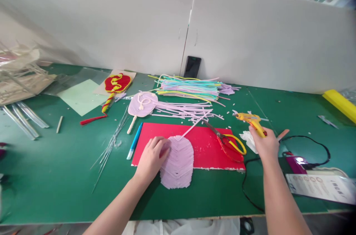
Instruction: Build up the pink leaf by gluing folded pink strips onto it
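Head view, looking down on a green table mat. Left hand palm down, fingers loosely bent and spread, closed round nothing, pressing on the upper left edge of a pink woven piece. That oval piece lying half on a red board, its lower half over the board's near edge onto the mat, one loose pink strand running up and right from its top. Right hand wrapped tight round the handle of a yellow glue gun, nozzle pointing left, just right of the board; resting on the mat or lifted, impossible to tell. Black cord looping off behind the wrist. Scissors with yellow and red handles lying open across the board's right end, crumpled white tissue just beside them. Blue pen along the board's left edge, thin wires fanned out further left. Behind the board, a pink fan with a pale handle, a heap of pastel strips, and a red and yellow fan on card. Dark phone propped against the white partition. Clear sticks at far left. At lower right, a printed packet with a row of round marks and lettering too blurred to read.
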`<state>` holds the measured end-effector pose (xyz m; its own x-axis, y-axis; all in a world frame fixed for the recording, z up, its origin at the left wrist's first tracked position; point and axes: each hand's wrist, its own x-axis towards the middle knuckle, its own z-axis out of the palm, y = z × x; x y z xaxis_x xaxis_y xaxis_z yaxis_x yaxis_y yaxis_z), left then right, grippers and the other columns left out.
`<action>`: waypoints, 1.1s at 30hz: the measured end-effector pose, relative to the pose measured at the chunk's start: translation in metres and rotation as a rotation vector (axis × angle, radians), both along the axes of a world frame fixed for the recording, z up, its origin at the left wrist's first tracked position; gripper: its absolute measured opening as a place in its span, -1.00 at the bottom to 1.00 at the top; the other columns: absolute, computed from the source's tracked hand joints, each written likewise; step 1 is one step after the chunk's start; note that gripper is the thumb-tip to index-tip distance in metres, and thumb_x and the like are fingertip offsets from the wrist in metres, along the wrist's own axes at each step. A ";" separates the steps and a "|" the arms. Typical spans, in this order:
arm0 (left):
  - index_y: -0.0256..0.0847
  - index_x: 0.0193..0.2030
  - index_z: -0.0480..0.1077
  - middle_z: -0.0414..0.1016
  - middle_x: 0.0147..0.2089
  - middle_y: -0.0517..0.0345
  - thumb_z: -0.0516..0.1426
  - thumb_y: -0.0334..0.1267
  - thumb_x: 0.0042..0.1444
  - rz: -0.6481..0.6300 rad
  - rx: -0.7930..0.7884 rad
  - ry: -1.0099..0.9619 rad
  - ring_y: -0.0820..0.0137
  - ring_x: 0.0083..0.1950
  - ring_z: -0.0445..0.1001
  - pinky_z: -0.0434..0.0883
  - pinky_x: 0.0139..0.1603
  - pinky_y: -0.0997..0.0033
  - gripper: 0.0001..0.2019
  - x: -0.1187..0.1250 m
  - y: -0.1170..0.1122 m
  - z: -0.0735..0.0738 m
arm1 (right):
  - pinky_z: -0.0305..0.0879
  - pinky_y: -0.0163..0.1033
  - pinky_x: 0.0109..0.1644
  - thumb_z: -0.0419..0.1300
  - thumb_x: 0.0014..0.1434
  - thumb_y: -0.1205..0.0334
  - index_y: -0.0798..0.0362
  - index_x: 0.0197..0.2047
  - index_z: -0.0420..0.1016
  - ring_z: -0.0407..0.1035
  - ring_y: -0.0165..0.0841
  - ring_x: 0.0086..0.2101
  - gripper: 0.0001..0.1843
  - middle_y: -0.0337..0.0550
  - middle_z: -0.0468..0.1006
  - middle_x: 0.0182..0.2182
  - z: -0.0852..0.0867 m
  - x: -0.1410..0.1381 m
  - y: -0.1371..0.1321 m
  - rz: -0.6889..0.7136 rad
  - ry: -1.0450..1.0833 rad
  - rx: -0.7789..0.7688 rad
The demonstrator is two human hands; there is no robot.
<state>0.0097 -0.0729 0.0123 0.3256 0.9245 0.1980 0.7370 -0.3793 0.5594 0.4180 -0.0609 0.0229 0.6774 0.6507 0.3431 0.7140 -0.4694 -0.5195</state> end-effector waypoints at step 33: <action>-0.17 -0.24 0.42 0.41 -0.11 0.08 0.08 -0.29 0.19 0.044 0.039 0.080 0.27 -0.13 0.39 0.33 -0.09 0.23 -0.90 0.023 0.028 0.018 | 0.36 -0.07 -0.12 0.18 0.06 -0.07 0.15 0.00 0.40 0.41 -0.12 -0.17 -0.45 0.12 0.50 -0.15 -0.004 -0.143 -0.054 0.334 -0.114 0.184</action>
